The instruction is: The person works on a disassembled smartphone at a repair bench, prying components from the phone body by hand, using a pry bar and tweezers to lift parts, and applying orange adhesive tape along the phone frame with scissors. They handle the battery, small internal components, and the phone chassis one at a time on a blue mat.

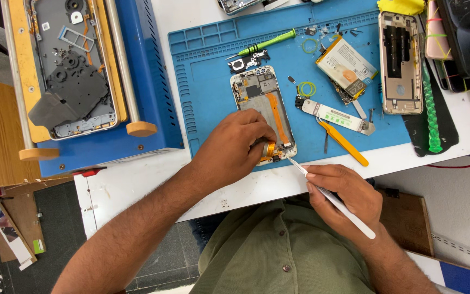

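two hands over opened phone (263,111), left hand (234,147) pinning it, right hand (342,198) gripping white tweezers (330,197)

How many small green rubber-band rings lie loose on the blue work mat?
2. One green rubber-band ring lies near the mat's top, right of the green screwdriver; the other ring sits mid-mat, right of the opened phone. More may be hidden under parts.

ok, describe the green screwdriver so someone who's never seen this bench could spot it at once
Start at the blue work mat in the middle of the white table. Near its top edge, just above the opened phone that the left hand steadies, lies the green screwdriver, tip pointing left. It is the only slim, straight, bright green tool there; the yellow pry tool lies lower right, and the twisted green stick lies off the mat.
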